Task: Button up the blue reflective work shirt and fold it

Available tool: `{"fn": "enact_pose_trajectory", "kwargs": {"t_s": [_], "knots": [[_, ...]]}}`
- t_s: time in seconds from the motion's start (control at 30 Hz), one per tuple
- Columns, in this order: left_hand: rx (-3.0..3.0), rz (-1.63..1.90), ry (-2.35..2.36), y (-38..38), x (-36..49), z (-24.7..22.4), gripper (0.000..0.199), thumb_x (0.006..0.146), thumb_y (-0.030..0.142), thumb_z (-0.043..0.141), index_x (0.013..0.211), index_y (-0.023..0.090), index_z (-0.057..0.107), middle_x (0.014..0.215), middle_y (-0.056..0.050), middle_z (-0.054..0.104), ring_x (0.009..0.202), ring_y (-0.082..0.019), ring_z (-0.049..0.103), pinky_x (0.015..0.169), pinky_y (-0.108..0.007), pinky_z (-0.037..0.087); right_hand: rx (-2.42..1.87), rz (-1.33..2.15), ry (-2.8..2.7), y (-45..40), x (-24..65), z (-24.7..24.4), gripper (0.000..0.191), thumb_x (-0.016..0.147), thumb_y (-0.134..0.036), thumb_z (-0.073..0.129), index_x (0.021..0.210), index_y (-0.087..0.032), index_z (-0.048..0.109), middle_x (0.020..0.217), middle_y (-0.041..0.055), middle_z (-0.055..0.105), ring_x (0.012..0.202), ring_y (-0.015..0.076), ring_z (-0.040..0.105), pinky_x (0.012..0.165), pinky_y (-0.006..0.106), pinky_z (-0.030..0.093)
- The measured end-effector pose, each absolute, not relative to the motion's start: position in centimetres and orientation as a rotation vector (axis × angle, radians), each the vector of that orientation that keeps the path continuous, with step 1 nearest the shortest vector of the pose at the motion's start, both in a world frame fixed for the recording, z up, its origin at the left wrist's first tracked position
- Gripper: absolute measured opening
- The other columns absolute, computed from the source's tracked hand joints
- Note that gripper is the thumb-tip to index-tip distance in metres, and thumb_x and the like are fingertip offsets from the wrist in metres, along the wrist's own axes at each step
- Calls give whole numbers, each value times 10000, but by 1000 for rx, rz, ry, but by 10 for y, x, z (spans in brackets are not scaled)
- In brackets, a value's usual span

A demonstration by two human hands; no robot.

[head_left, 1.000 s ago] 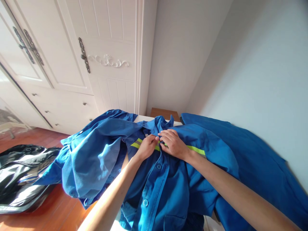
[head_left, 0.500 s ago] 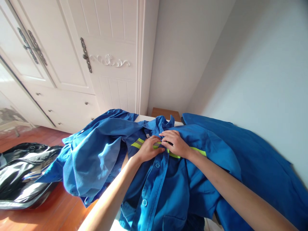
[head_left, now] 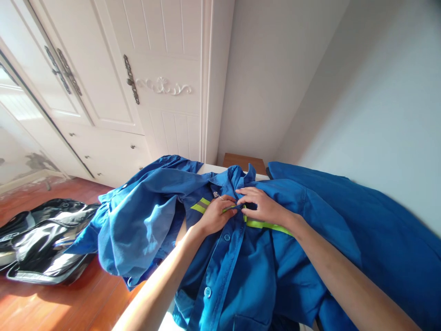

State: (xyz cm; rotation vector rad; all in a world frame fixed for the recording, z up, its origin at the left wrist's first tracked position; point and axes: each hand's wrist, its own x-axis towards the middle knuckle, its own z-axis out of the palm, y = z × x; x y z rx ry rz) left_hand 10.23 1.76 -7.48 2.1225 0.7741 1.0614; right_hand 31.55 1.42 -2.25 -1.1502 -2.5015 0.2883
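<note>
A blue work jacket (head_left: 255,262) with yellow-green reflective stripes lies front up, its collar (head_left: 234,174) at the far end. Pale blue buttons run down the front strip, one (head_left: 207,292) showing near the bottom. At chest height my left hand (head_left: 220,214) pinches the edge of that strip between thumb and fingers, lifting a small fold. Close against it, my right hand (head_left: 260,204) has curled fingers and thumb on the same edge. Whatever button lies between the fingertips is hidden.
Other blue garments (head_left: 372,220) lie to the right. A black open bag (head_left: 51,243) rests on the reddish wooden floor (head_left: 82,299) at left. Behind stands a white wardrobe (head_left: 165,55) beside a brown wooden surface (head_left: 244,162) and a pale wall (head_left: 389,101).
The view has shifted slightly, moving everything a little rightward. My left fingers have turned the strip's edge up, and my right thumb and fingers have shifted slightly at the fold.
</note>
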Motion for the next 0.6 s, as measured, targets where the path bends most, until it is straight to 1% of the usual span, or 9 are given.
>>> {"fn": "enact_pose_trajectory", "kwargs": {"t_s": [0.1, 0.23, 0.4, 0.5, 0.6], "knots": [[2134, 1058, 775, 18, 102, -75, 134, 894, 204, 598, 867, 189, 728, 1073, -68, 689, 972, -196, 652, 883, -298, 492, -1156, 255, -2481, 11, 314, -26, 241, 804, -180, 668, 1033, -228, 726, 1413, 124, 574, 1346, 302, 490, 1126, 524, 375], [2145, 1036, 781, 18, 103, -73, 130, 886, 199, 605, 869, 188, 733, 1059, -64, 690, 969, -195, 652, 886, -295, 492, -1149, 267, -2492, 10, 313, -28, 217, 810, -164, 638, 1010, -223, 695, 1431, 117, 560, 1365, 293, 468, 1132, 526, 353], [2173, 1000, 784, 17, 104, -72, 128, 883, 220, 616, 885, 197, 741, 1067, -64, 699, 985, -204, 656, 893, -305, 499, -1127, 406, -2522, 15, 316, -29, 182, 822, -187, 617, 990, -228, 675, 1428, 99, 566, 1381, 276, 446, 1147, 509, 322], [2215, 977, 812, 17, 105, -72, 126, 874, 230, 627, 879, 200, 750, 1045, -65, 708, 972, -210, 661, 885, -309, 504, -1124, 435, -2539, 17, 317, -32, 193, 790, -172, 615, 967, -225, 670, 1412, 105, 580, 1371, 279, 456, 1146, 516, 313], [2267, 943, 844, 18, 106, -74, 134, 862, 233, 639, 912, 210, 761, 1046, -62, 720, 972, -215, 668, 891, -316, 507, -1138, 381, -2562, 17, 315, -35, 201, 758, -142, 603, 934, -217, 667, 1387, 120, 599, 1352, 286, 478, 1154, 544, 278]]}}
